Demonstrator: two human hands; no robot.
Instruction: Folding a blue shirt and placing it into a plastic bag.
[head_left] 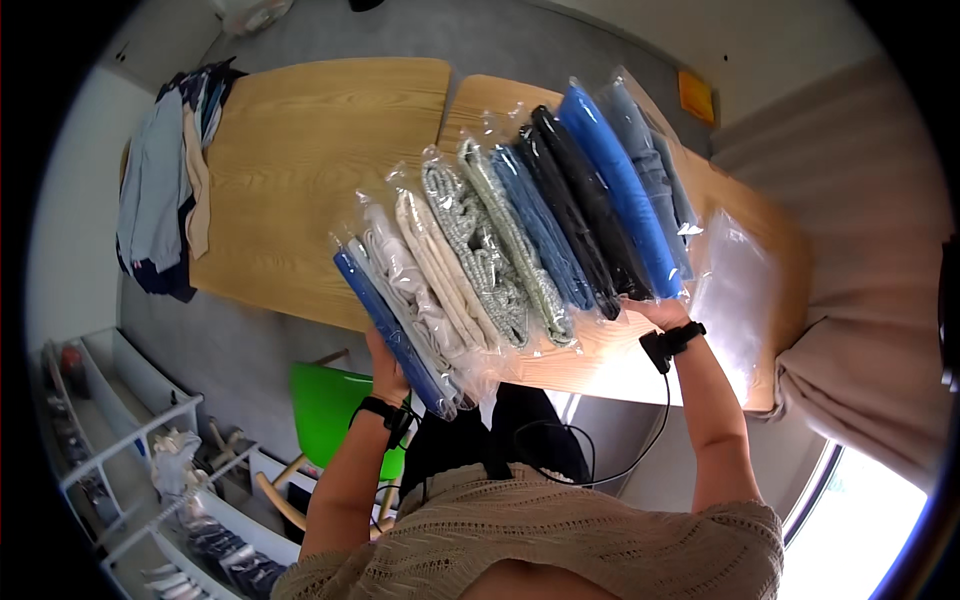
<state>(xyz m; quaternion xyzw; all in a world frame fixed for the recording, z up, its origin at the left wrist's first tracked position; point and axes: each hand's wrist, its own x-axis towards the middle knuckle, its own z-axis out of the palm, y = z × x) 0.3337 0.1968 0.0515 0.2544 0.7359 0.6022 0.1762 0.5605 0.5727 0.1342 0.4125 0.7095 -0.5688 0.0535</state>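
Observation:
A row of folded clothes in clear plastic bags spans the space between my hands, standing on edge side by side. My left hand grips the row's left end, against a dark blue bagged garment. Beside that come white, cream, grey-green knit, denim-blue and black bagged pieces. My right hand holds the near right end, by a black bagged garment and a bright blue bagged garment; its fingers are partly hidden under the bags. Past the bright blue one are bagged light denim clothes.
Two wooden tables meet with a narrow gap. Loose clothes hang over the far left end. Clear plastic bags lie at the right. A green chair stands near my left arm; white shelving is lower left. A cable trails from my right wrist.

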